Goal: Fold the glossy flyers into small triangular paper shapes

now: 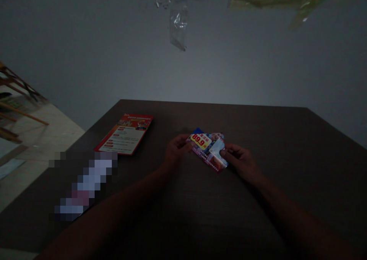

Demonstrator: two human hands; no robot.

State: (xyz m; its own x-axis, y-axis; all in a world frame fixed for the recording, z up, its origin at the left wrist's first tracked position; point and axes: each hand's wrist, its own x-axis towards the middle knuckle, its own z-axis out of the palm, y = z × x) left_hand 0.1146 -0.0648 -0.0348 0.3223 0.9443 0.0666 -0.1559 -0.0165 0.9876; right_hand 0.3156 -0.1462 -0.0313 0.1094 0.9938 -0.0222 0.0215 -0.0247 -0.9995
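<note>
folded paper [200, 150] is up front, over the middle of the table [183, 218], held between both hands. it's small, glossy and multicolored: yellow patch with a red 89.9, blue corner at the far edge, pale shiny flap toward the right, purple-pink strip along the near edge. sits at a slant, near edge running down to the right. can't tell if it touches the tabletop or is just above it.

left hand [175, 150]: pinching the paper's left end, thumb on the face toward the camera, fingers curled behind. right hand [243, 163]: pinching the right end, thumb laid on the pale flap, fingers bent around the back edge. fingertips behind the paper are hidden on both sides, can't tell how they're set. both forearms reach in from the bottom corners, bare.

left part of table: red and white flyer [124, 137], flat, well apart from the hands, can't tell if one sheet or a pile. just nearer the camera, a pixelated item [91, 183], contents unreadable, near the left forearm.

table's far edge is by a gray wall [86, 61]. on the wall: yellow tape [269, 0] upper right, clear plastic strip [178, 28] upper middle. far left: wooden furniture [25, 112] on a pale floor [61, 124]. lighting is dim.
</note>
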